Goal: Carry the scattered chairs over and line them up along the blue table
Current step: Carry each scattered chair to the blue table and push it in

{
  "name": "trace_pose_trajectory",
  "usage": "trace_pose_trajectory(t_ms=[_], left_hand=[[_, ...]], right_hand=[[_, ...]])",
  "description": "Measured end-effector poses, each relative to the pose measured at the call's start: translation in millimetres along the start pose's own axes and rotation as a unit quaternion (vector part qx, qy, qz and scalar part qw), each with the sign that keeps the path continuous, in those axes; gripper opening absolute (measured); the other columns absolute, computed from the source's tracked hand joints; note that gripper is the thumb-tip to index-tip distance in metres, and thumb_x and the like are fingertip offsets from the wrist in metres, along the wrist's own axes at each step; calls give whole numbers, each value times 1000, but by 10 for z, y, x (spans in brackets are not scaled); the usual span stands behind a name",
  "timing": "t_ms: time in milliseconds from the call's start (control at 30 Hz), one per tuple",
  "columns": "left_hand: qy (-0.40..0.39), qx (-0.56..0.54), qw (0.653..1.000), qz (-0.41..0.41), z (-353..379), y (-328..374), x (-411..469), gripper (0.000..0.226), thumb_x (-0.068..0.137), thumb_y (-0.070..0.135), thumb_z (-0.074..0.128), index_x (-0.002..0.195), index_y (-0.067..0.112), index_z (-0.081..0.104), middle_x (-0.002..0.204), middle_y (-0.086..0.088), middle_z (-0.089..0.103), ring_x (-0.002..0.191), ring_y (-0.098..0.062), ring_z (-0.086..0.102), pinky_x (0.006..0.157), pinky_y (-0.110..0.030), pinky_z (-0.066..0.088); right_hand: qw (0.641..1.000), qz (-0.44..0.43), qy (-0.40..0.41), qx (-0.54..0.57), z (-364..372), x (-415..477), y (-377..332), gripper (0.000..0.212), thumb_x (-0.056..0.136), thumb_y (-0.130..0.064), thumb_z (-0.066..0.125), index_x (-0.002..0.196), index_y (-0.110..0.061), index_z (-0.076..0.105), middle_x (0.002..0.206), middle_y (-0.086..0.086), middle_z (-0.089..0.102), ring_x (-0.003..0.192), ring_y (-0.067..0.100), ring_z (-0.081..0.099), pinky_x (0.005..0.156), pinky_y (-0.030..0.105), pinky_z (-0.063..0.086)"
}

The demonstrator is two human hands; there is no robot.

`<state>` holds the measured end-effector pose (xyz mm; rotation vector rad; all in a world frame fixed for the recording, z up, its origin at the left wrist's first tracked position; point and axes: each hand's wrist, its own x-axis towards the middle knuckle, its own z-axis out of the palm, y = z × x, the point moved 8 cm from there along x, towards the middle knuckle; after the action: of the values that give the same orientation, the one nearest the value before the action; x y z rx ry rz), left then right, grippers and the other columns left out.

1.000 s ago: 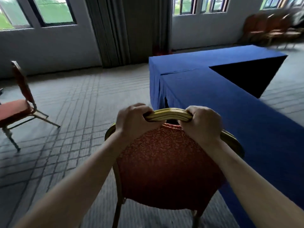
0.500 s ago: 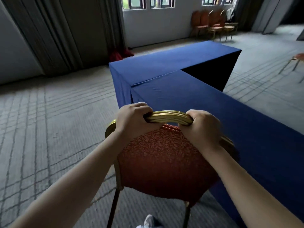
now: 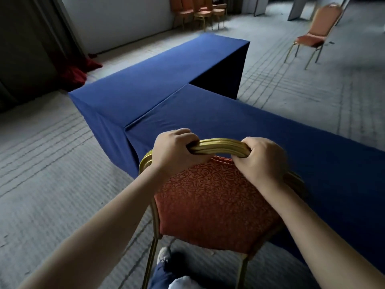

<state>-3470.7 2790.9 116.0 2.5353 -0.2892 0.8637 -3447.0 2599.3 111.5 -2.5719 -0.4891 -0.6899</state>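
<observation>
A chair with a red patterned back (image 3: 212, 203) and a gold frame stands right in front of me, seen from behind. My left hand (image 3: 174, 151) and my right hand (image 3: 261, 158) both grip the gold top rail of its back. The chair's front faces the blue table (image 3: 208, 113), an L-shaped table under a blue cloth, and its seat is hidden by the back. Another red chair (image 3: 312, 36) stands alone on the carpet at the far right.
Several red chairs (image 3: 200, 11) are grouped against the far wall. A red cloth heap (image 3: 77, 71) lies below dark curtains at the left. Grey lined carpet (image 3: 52, 163) spreads to my left. My foot (image 3: 164, 256) shows under the chair.
My view has swung to the right and down. The chair at the left has left the view and a lone chair at the far right has come in. Both hands keep their grip.
</observation>
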Motion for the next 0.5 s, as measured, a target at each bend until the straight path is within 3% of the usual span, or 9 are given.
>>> trace_pose_trajectory(t_ms=[200,400,500], left_hand=[[-19,-69,996,51,306,-660,416,40,70,62,73,68,23,69,61,16,45,51,-3,41,49,-15,28],[-42,-109,987,110,578,-1038,685,36,68,58,71,66,22,68,62,17,37,55,-1,35,50,-17,27],[-55,-127,982,127,714,-1242,752,37,70,58,71,68,21,69,61,15,46,55,-2,41,50,-18,30]], right_hand=[[996,50,34,-61,387,348,-168,30,74,-28,69,53,-20,49,52,-11,40,47,12,35,46,16,12],[990,102,49,-86,748,473,-192,34,74,-24,70,54,-22,42,53,-12,38,49,12,36,46,22,16],[986,117,68,-94,901,508,-256,34,73,-21,70,54,-21,42,53,-12,38,50,11,35,48,22,17]])
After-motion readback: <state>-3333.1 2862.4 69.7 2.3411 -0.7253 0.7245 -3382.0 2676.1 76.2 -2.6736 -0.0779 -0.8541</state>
